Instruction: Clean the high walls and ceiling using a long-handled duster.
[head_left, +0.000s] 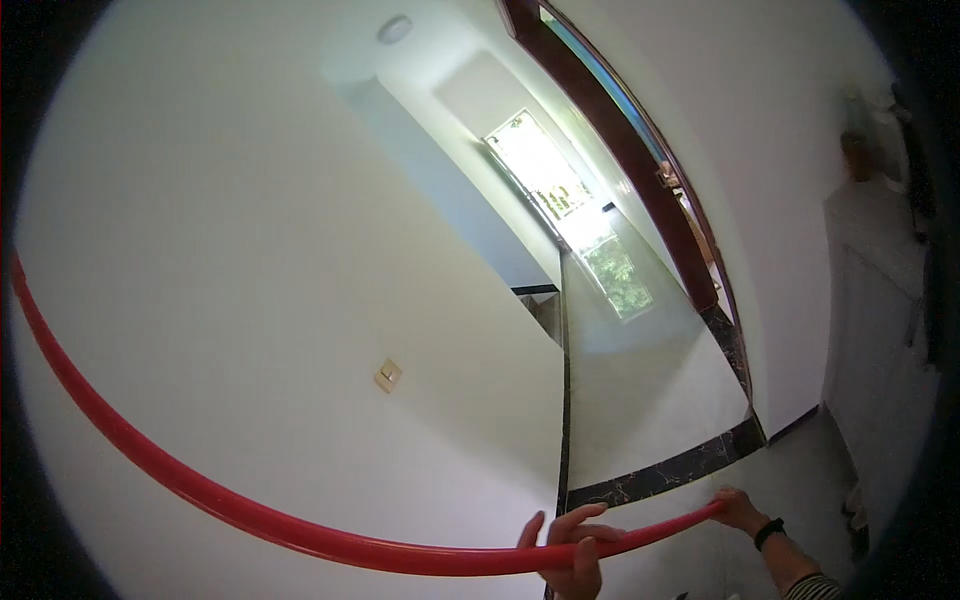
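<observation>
A long, glossy red pole (300, 534) spans the lower part of the head view, from the far left rim to the lower right. It looks strongly curved, at least partly through the lens. My left hand (574, 555) grips it loosely at the bottom middle, the thumb in front and some fingers lifted. Farther right, my right hand (739, 510) closes around the pole's narrower-looking right end. A black wristband (769, 531) and a striped sleeve (812, 587) show on that arm. The pole's left end runs to the dark rim, so its tip cannot be made out.
A white wall with a light switch (388, 375) stands behind the pole. Beyond a black marble threshold strip (667, 466), a glossy floor (645, 405) leads to a bright window (540, 165). A dark red door frame (637, 161) rises at right. A grey cabinet-like shape (877, 300) is dim.
</observation>
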